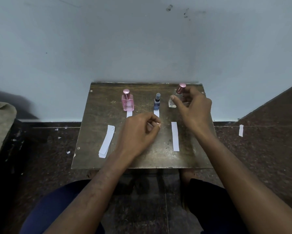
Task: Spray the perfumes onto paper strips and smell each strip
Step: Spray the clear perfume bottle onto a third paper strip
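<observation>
Stool top [94, 115], read left to right. Spare strips [107, 141] stacked at 9 o'clock near the left edge. Pink bottle [127, 100] at 11 o'clock, capped, a short strip [129, 114] touching its near side. My left hand [138, 130] sits at centre, fingers curled in; something pale shows at the fingertips, but I cannot tell whether I am pinching a strip. Blue bottle [157, 102] at 12 o'clock, a strip [156, 113] running from its base under that hand. Long strip [175, 136] lies free at 3 o'clock. My right hand [193, 107] is at 1 o'clock, thumb and fingers curled about the clear bottle [173, 102]; firm contact is not certain.

Risks, as I judge them:
- Clear bottle leans and stands near the far edge; a loose grip could tip it off.
- Its cap looks on; pressing would spray nothing.
- Left wrist hovers close to the blue bottle; a careless lift could knock it.
- Strips are light; a draught or sleeve could mix up which scent is which.
</observation>
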The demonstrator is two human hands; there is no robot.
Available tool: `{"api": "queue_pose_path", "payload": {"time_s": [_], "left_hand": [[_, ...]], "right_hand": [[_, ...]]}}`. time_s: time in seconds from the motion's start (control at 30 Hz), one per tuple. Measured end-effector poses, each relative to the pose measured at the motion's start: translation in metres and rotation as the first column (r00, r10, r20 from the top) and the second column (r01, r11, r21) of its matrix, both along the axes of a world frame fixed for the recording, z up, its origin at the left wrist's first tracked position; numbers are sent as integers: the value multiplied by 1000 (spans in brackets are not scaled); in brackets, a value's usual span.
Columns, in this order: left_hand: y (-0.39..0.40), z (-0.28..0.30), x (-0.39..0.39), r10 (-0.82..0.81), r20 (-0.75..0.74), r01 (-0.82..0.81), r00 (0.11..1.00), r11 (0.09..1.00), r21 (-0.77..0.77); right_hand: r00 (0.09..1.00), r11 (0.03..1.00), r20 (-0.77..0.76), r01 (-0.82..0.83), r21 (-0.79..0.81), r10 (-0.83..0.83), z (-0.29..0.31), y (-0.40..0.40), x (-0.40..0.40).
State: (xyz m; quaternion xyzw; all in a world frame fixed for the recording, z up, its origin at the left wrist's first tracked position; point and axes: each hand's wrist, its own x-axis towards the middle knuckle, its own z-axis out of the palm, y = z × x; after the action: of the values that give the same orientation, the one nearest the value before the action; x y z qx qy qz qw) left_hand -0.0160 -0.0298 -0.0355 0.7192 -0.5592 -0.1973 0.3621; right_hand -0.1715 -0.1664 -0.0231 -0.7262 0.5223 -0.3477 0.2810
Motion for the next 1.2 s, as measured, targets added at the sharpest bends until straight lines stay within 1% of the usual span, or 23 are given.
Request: {"api": "queue_pose_path", "payload": {"time_s": [0.07, 0.17, 0.3, 0.4, 0.57, 0.67, 0.73, 0.9, 0.97, 1.03, 1.1, 1.17, 1.2], "left_hand": [[1, 0, 0, -23, -26, 21, 999, 997, -75], [4, 1, -3, -44, -19, 41, 999, 992, -118], [3, 6, -14, -96, -9, 92, 995, 975, -201], [0, 4, -18, -113, -21, 103, 993, 958, -268], [1, 7, -17, -127, -135, 88, 983, 960, -267], [2, 8, -15, -162, -147, 121, 976, 959, -258], [3, 9, -14, -185, -149, 144, 971, 957, -251], [6, 9, -5, -164, -132, 138, 978, 973, -183], [9, 10, -2, -142, -140, 119, 980, 980, -161], [10, 11, 0, -118, -146, 99, 982, 986, -134], [12, 11, 2, -101, -185, 81, 978, 990, -114], [13, 11, 3, -87, -235, 63, 968, 992, -105], [13, 11, 4, -81, -259, 55, 962, 993, -107]], "right_hand": [[998, 998, -19, -53, -20, 53, 5, 16, -12], [993, 993, -43, -113, 16, 114, 8, 41, -26], [985, 983, 26, -173, 63, 172, 12, 66, -26], [984, 980, 52, -172, 98, 168, 16, 77, -23], [982, 981, 160, -123, 149, 99, 29, 91, -23], [978, 991, 200, -77, 110, 54, 28, 97, -17], [975, 992, 220, -61, 114, 35, 23, 97, -16], [959, 964, 282, -88, 249, 15, 13, 85, -11], [949, 954, 313, -123, 275, 32, 13, 80, -8], [928, 943, 371, -157, 293, 39, 14, 73, -5], [888, 933, 460, -162, 320, -4, 17, 66, -1], [844, 935, 531, -122, 334, -80, 20, 53, -2], [838, 941, 536, -92, 326, -104, 22, 45, -6]]}}
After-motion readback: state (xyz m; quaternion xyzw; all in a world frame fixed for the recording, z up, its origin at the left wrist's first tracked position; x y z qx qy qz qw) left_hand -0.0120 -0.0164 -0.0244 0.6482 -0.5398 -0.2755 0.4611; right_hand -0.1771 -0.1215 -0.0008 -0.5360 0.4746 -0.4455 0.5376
